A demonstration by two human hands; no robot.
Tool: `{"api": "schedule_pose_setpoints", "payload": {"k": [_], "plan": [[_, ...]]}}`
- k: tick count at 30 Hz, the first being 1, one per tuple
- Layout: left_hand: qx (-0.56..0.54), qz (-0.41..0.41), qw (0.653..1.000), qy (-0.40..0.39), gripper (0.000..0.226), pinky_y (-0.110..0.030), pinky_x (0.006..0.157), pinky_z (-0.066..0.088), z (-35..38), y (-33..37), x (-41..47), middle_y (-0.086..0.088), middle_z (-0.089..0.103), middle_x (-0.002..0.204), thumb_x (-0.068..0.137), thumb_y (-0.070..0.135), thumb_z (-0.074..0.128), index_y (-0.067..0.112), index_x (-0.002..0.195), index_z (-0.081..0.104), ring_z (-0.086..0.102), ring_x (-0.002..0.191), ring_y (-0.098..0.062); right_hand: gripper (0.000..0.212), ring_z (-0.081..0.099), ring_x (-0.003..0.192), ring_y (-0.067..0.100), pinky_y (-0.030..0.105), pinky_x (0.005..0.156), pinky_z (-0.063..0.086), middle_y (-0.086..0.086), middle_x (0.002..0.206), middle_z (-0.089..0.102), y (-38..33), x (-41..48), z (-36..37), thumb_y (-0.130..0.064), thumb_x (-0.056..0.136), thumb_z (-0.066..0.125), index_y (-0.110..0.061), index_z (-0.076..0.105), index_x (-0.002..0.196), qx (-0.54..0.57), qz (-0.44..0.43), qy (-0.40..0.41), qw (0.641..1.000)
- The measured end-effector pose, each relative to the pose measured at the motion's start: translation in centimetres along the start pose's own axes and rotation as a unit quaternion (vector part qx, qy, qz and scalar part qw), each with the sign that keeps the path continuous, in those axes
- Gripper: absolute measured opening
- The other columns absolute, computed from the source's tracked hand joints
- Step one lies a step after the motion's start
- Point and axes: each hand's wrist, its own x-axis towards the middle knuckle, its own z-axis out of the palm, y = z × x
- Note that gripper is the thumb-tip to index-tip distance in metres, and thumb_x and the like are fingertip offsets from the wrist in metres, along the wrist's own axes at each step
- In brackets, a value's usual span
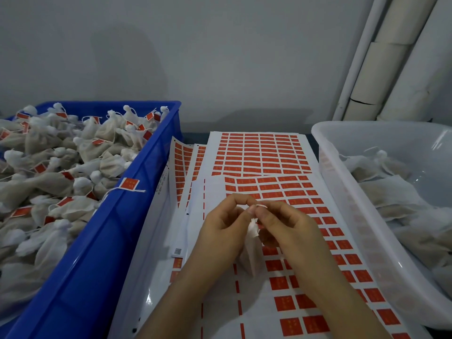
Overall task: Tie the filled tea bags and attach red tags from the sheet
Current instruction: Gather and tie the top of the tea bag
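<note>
Left hand [223, 226] and right hand [286, 226] meeting fingertip to fingertip, both pinching the string of a tea bag [250, 250] hanging between the palms. Tag sheet [288, 189] beneath, blue crate [102, 241] leftward, white tub [347, 192] rightward.

A dark table [195, 137] carries a blue crate [105, 241], tag sheets [259, 152] and a white tub [342, 182].

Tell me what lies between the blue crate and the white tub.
In the head view, sheets of red tags cover the stretch between the blue crate and the white tub; above them both hands work a tea bag.
</note>
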Motion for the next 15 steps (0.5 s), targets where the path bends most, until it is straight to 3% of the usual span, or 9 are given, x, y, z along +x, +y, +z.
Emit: {"api": "schedule_pose_setpoints", "payload": {"k": [5,9,12,14,15], "plan": [[-0.008,-0.034,0.999,-0.02,0.015,-0.008,0.058,0.05,0.1,-0.06,-0.1,0.015,0.069,0.079,0.091,0.031,0.054,0.032,0.084,0.067,0.065,0.075,-0.005,0.002,0.064,0.072,-0.006,0.006,0.051,0.045,-0.031,0.076,0.064,-0.28,-0.01,-0.25,-0.037,0.077,0.062,-0.039,0.062,0.077,0.03,0.0,0.024,0.999],[-0.004,-0.073,0.996,-0.05,0.037,-0.007,0.06,0.05,-0.01,0.02,-0.04,0.018,0.07,0.081,0.081,0.058,0.037,0.037,0.085,0.067,0.066,0.079,0.0,0.007,0.064,0.068,-0.001,0.009,0.053,0.048,-0.023,0.073,0.066,-0.06,0.07,-0.14,-0.039,0.081,0.058,-0.033,0.062,0.08,0.047,0.033,0.04,0.998],[-0.012,-0.105,0.992,-0.075,0.046,-0.013,0.065,0.053,-0.14,0.09,0.16,0.019,0.071,0.08,0.072,0.07,0.028,0.046,0.088,0.063,0.068,0.08,-0.001,0.012,0.061,0.055,0.008,0.018,0.06,0.052,-0.009,0.061,0.064,-0.06,0.13,-0.4,-0.034,0.085,0.054,-0.026,0.063,0.085,0.09,0.069,0.061,0.992],[0.006,-0.093,0.991,-0.091,0.029,-0.014,0.062,0.052,0.21,0.18,-0.12,0.02,0.07,0.081,0.079,0.068,0.042,0.051,0.096,0.058,0.068,0.077,-0.001,0.015,0.058,0.052,0.011,0.025,0.062,0.056,0.0,0.057,0.06,-0.34,0.11,-0.66,-0.028,0.088,0.052,-0.02,0.065,0.087,0.152,0.085,0.064,0.983],[0.009,-0.091,0.99,-0.108,0.017,-0.011,0.059,0.051,0.31,0.35,-0.36,0.021,0.069,0.081,0.082,0.056,0.058,0.053,0.099,0.057,0.067,0.076,0.0,0.016,0.059,0.054,0.014,0.029,0.063,0.056,0.003,0.058,0.061,-0.47,0.11,-0.74,-0.026,0.089,0.051,-0.019,0.065,0.087,0.175,0.092,0.067,0.978]]}}
